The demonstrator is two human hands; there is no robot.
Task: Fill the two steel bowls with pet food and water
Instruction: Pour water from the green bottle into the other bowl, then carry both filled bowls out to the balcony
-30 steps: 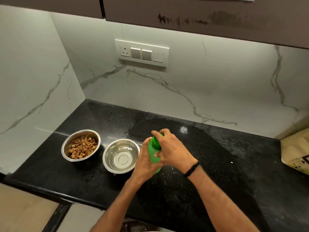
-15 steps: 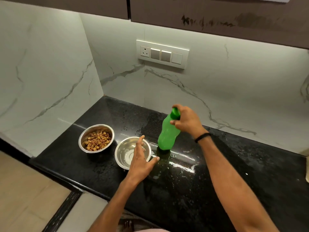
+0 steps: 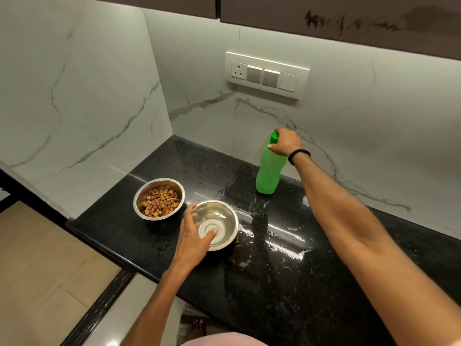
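Two steel bowls stand side by side on the black counter (image 3: 311, 283). The left bowl (image 3: 159, 198) holds brown kibble. The right bowl (image 3: 219, 224) holds clear water. My left hand (image 3: 193, 236) hovers open over that bowl's near left rim, thumb above the water. A capped green bottle (image 3: 269, 171) stands upright near the back wall, and my right hand (image 3: 285, 143) grips its neck from above.
Water is spilled on the counter right of the water bowl (image 3: 282, 243). A switch panel (image 3: 267, 74) sits on the marble back wall. The counter's left edge drops to a tiled floor (image 3: 37, 270). Dark cabinets hang overhead.
My right hand has carried the bottle back toward the wall and stood it there. My left hand has moved from beside the water bowl to over its rim.
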